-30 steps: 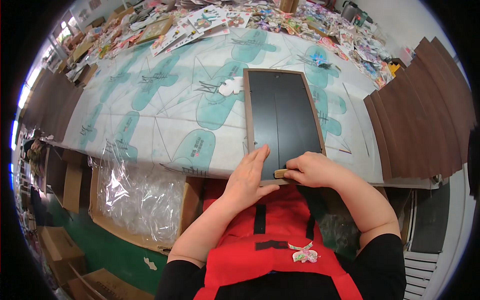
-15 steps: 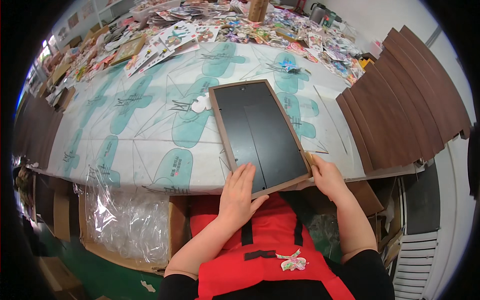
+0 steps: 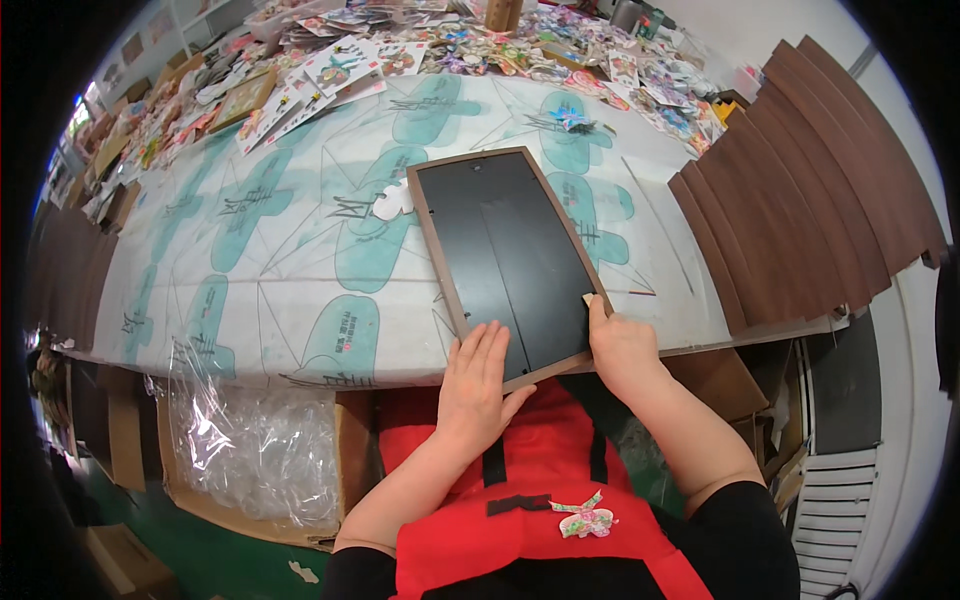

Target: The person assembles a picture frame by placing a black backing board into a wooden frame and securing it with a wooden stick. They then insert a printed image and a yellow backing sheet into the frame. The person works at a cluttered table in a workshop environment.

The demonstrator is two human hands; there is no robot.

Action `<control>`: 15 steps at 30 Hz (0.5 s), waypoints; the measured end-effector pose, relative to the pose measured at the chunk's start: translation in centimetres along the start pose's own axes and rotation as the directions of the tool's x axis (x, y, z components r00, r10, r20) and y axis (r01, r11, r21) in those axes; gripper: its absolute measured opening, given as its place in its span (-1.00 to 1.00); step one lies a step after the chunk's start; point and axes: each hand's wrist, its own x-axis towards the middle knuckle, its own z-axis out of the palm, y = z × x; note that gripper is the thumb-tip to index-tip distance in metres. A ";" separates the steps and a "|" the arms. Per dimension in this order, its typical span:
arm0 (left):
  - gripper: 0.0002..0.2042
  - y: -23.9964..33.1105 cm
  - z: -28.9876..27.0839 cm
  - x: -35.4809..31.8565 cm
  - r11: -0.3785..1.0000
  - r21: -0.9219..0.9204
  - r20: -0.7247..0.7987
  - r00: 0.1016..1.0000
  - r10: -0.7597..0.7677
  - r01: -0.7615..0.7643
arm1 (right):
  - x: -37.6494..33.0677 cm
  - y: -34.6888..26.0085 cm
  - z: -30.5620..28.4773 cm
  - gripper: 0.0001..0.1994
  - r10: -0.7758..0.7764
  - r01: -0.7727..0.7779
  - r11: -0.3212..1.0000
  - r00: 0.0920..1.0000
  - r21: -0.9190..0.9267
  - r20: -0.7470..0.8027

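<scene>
A picture frame [image 3: 426, 226] with a brown rim lies back side up on the table, its near edge reaching over the table edge. Its black backing board [image 3: 500, 230] has a lengthwise line down the middle and small tabs along the sides. My left hand [image 3: 472, 390] rests on the frame's near left corner, fingers stretched flat over rim and board. At the near right side, my right hand [image 3: 622, 345] is closed on a small tan piece, mostly hidden in the fingers. The piece's tip [image 3: 588, 298] touches the board beside the right rim.
Brown panels [image 3: 800, 200] stand stacked at the right. Printed cards [image 3: 335, 65] and many colourful cut-outs cover the far table. A white cut-out [image 3: 392, 199] lies left of the frame, a blue star-shaped piece [image 3: 570, 118] beyond it. Below the table is a carton of clear plastic [image 3: 265, 450].
My right hand has moved left and slightly up, from the frame's outer right edge onto the backing board beside the rim. My left hand stays on the near left corner.
</scene>
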 end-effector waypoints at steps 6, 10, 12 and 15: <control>-0.23 -0.5 -1.0 0.0 1.000 -0.015 0.007 1.000 0.021 -0.021 | 2.3 5.6 0.2 -0.64 0.183 -0.142 0.801 0.983 0.581 -0.013; -0.18 -1.3 -2.4 0.2 0.988 -0.126 0.105 0.991 -0.081 0.094 | 5.3 8.7 2.7 -0.56 0.268 -0.138 0.719 0.959 0.681 -0.089; -0.15 -2.3 -2.4 0.0 0.948 -0.289 0.078 0.990 -0.115 0.133 | 5.6 8.0 3.1 -0.52 0.232 0.037 0.703 0.932 0.710 -0.277; -0.06 -3.0 -1.5 0.3 0.695 -0.589 0.167 0.904 -0.394 0.412 | 5.2 4.0 3.5 -0.47 0.254 0.088 0.266 0.954 0.960 -0.158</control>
